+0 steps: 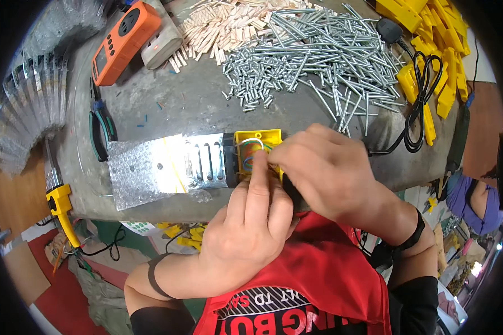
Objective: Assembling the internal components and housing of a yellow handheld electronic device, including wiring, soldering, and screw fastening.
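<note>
A yellow plastic housing (258,134) lies open-topped at the table's near edge, with white, green and blue wires (254,143) inside. A black collar (229,161) joins it to a slotted shiny metal tube (204,162), partly covered by bubble wrap (145,172). My left hand (247,220) grips the housing from the near side, its index finger reaching down onto the wires. At the housing's right side my right hand (325,167) is closed, thumb and index finger pinched together. What lies between those fingertips is hidden.
Metal screws (313,56) and small wooden strips (223,28) are heaped at the back. A black coiled cord (425,95) and yellow plastic parts (444,56) lie right. Pliers (101,125), an orange meter (123,42) and a yellow-handled tool (62,209) are on the left.
</note>
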`<state>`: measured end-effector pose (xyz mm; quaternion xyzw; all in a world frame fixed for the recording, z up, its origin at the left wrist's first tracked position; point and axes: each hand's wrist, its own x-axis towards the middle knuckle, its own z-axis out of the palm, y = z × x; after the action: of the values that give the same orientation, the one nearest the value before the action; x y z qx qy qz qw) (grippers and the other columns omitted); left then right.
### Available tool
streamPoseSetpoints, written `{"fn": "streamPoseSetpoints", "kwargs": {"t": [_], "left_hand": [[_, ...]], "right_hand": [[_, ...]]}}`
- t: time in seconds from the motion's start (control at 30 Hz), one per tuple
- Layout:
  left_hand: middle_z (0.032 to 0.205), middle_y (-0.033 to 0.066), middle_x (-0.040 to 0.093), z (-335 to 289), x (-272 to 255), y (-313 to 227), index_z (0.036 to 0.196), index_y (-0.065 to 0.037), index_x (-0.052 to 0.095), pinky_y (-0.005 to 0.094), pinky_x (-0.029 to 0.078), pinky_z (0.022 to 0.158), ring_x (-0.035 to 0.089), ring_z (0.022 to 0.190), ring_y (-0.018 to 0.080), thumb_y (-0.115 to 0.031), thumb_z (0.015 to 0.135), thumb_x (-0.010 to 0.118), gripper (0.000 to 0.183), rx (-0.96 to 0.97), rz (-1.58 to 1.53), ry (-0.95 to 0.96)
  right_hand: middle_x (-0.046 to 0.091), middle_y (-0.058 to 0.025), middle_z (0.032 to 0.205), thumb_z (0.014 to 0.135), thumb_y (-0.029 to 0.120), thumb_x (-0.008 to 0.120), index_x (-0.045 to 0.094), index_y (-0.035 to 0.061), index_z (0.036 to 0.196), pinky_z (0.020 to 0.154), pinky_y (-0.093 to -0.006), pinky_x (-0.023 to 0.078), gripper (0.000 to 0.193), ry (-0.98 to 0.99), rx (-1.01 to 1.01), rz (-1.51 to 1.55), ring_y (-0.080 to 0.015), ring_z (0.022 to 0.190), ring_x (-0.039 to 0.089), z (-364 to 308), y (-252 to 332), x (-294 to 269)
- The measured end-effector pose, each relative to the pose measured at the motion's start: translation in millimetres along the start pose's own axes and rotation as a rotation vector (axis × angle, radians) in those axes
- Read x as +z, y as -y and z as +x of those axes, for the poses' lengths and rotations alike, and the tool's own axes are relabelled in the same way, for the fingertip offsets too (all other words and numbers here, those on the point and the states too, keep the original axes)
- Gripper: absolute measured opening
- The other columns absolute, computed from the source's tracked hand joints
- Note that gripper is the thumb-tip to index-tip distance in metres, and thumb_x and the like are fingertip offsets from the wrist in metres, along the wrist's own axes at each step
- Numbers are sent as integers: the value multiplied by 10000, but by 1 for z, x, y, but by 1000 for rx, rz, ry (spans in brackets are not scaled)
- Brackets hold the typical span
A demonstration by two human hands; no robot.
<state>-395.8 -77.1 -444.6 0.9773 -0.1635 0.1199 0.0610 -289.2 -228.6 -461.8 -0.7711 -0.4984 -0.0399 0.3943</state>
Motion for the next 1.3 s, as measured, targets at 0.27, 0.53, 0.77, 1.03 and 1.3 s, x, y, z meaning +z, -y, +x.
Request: {"fn": "streamPoseSetpoints", "kwargs": {"t": [0.27, 0.53, 0.77, 1.03, 1.3], "left_hand": [[1108, 225, 679, 0, 7, -2, 909, -47, 598, 210, 415, 471, 546, 658, 146, -144, 796, 611, 149, -15, 31, -38], [1096, 196, 669, 6, -1, -4, 1014, -27, 631, 264, 475, 546, 557, 708, 192, -224, 677, 717, 400, -25, -8, 83], [1100, 185, 651, 5, -1, -7, 1105, 11, 641, 313, 526, 604, 584, 725, 246, -261, 615, 803, 583, -57, -14, 93], [1050, 178, 644, 7, -3, -7, 1111, 21, 632, 323, 515, 598, 573, 732, 260, -328, 647, 824, 612, -47, -30, 113], [934, 139, 625, 9, -2, -6, 1064, 0, 642, 331, 501, 579, 568, 711, 271, -358, 634, 833, 590, -21, -24, 68]], "right_hand": [[543, -136, 823, 782, -20, 648, 545, 6, 960, 581, -390, 466, 208, 147, 316, 138, -327, 684, 581, 14, 4, -9], [537, -109, 829, 806, 73, 652, 641, 77, 1105, 585, -362, 496, 300, 249, 240, 34, -259, 708, 613, 7, 3, -8], [529, -65, 906, 794, 199, 642, 669, 155, 1180, 573, -349, 523, 389, 372, 207, -194, -229, 763, 634, 18, 12, -6], [535, -81, 917, 781, 175, 641, 672, 151, 1171, 526, -364, 515, 392, 338, 93, -107, -243, 684, 638, 19, -1, -13], [553, -103, 979, 778, 190, 642, 628, 113, 1167, 554, -353, 542, 398, 654, -69, -153, -249, 737, 685, 43, -3, -27]]}}
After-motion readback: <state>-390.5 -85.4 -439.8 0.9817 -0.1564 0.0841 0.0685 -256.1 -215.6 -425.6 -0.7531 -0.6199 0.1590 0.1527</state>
